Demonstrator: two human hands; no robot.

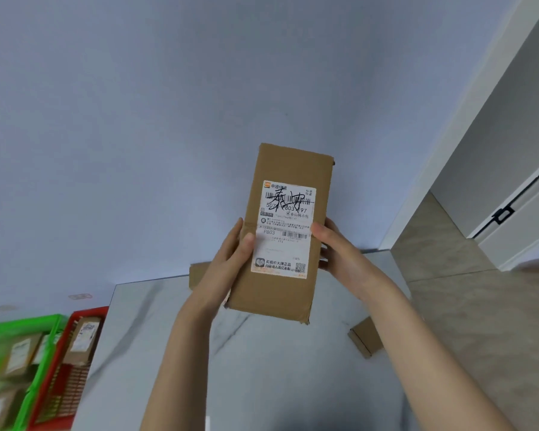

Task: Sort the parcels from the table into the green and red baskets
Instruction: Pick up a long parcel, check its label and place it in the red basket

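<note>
I hold a tall brown cardboard parcel (288, 169) upright above the table, its white shipping label with black handwriting facing me. My left hand (231, 259) grips its left edge, thumb on the label. My right hand (336, 247) grips its right edge. The green basket (49, 346) sits at the lower left with several labelled parcels in it. Beside it on the right is the red basket (53, 399), holding one brown parcel (83, 340).
The grey marble-look table (262, 368) fills the lower middle. A small brown parcel (364, 337) lies near its right edge, and another brown box (199, 273) sits at the far edge behind my left hand. A wall stands behind; a doorway and tiled floor are to the right.
</note>
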